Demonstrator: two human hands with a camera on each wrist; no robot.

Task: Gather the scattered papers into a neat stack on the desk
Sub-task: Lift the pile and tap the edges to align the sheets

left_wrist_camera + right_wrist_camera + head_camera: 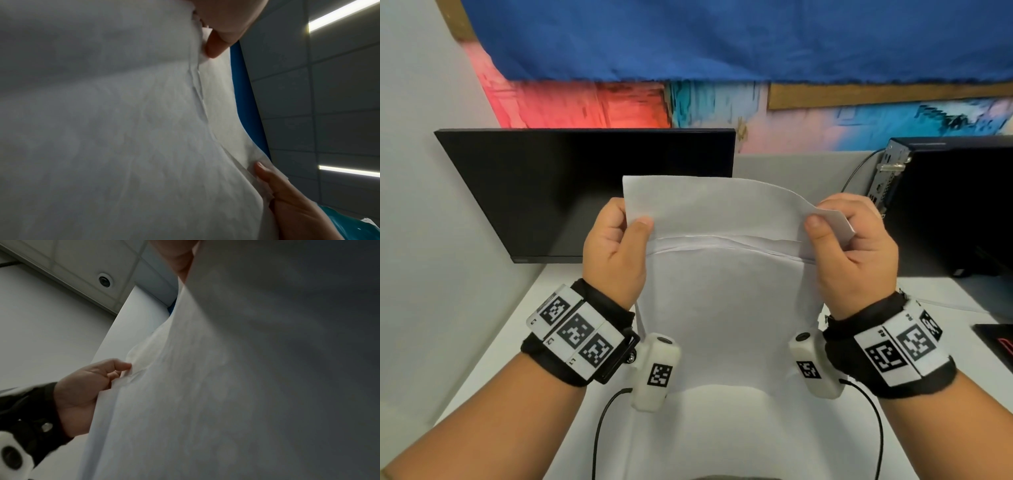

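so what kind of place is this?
Probably an office workstation: a dark monitor and a desktop computer case stand on a white desk, with partition walls round it and ceiling tiles overhead.

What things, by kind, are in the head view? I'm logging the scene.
Hands: 2, left hand and right hand
Bundle of papers: 1, sheet count unclear
Monitor: 1
Computer case: 1
Total: 5

Black wrist straps (599, 308) carry white coded tags and cabled cameras (655, 371).
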